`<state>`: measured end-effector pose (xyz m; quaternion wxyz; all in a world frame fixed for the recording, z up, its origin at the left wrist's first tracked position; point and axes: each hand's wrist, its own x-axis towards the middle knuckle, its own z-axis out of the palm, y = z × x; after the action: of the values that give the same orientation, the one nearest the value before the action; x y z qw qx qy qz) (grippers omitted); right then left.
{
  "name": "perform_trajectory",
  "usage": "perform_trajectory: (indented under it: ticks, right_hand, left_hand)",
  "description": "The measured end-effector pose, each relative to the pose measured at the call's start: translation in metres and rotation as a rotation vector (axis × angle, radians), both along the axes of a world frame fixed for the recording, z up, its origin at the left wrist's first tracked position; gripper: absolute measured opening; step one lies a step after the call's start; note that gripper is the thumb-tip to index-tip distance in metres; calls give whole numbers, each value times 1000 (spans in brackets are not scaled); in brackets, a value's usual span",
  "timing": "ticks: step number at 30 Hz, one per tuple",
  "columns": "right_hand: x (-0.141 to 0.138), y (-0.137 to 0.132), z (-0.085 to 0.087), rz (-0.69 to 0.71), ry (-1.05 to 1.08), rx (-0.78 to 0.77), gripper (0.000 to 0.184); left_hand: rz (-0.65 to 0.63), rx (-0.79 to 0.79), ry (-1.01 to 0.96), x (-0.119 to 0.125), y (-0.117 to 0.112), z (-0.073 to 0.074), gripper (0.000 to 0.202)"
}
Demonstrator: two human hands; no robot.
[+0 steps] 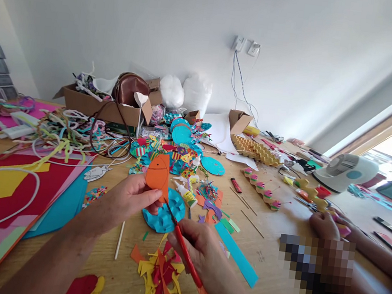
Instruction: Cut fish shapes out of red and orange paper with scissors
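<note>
My left hand (139, 198) pinches an orange piece of paper (158, 173) with a fish outline drawn on it, thumb in front. In my right hand (201, 248) is a pair of red-handled scissors (183, 248). The dark blades point up and left, reaching the lower edge of the orange paper. Part of the handles is hidden by my fingers. Behind the paper lies a blue scalloped disc (170, 210). Below my hands is a heap of yellow, red and orange paper scraps (160, 276).
A glue bottle (186, 194) and a blue strip (236, 252) lie beyond my right hand. Coloured sheets (1, 190) cover the left side, with pipe cleaners (73, 127) behind. At right, a co-worker's hands (329, 224) work near a painted egg-carton strip (262, 188) and a white fan (345, 171).
</note>
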<state>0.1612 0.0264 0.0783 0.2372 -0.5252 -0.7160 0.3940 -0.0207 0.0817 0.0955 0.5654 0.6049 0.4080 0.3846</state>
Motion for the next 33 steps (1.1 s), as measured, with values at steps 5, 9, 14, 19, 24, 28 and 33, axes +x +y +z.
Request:
perform_trajectory:
  ticks: [5,9,14,19,24,28,33]
  right_hand:
    - [1,0,2,-5,-66,44,51]
    - [1,1,2,-6,-85,48,51]
    - [0,0,0,-18,-110,58,52]
    - [-1,-1,-3,-21,-89,72,52]
    - [1,0,-4,-16,-86,71,52]
    - [3,1,-4,-10,-93,66,53]
    - [4,0,-3,-8,-104,58,52]
  left_hand:
    - [-25,23,16,-2,2,-2,16]
    - [-47,107,77,-7,4,-3,15]
    - [-47,166,141,-9,4,-1,17]
    - [-68,139,127,-7,3,-3,16]
    - [-80,137,123,-6,4,-7,17]
    - [-83,132,153,-7,5,-10,18]
    - [-98,117,161,-6,5,-9,18]
